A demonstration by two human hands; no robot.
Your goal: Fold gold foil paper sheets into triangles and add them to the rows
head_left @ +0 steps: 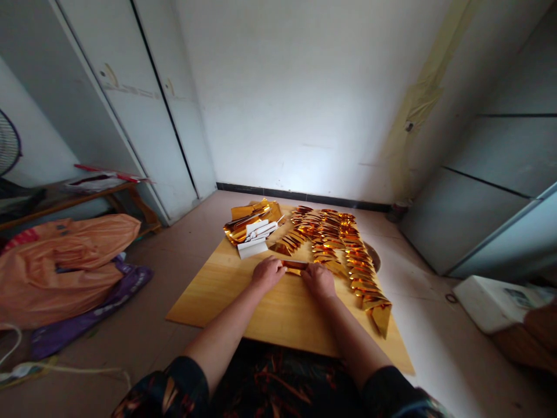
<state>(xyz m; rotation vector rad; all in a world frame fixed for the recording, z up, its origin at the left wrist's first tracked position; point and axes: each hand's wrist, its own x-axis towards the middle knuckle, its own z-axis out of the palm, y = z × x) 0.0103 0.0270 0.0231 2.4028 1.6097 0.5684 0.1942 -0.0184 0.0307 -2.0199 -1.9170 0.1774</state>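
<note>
Between my two hands a piece of gold foil paper (296, 265) is stretched, folded into a narrow strip. My left hand (268, 271) grips its left end with closed fingers, and my right hand (319, 280) grips the right end the same way. Both hands rest low over the wooden board (278, 313). Rows of folded gold foil pieces (361, 267) stand nested together to the right and beyond my hands. A pile of gold foil sheets (243, 215) lies at the board's far left, with white-backed folded papers (259, 232) in front of it.
An orange bag (69, 261) and a purple bag (96, 310) lie on the floor at left, near a wooden bench (134, 203). A white box (491, 302) sits on the right. A refrigerator (487, 174) and a wardrobe (126, 98) flank the white wall.
</note>
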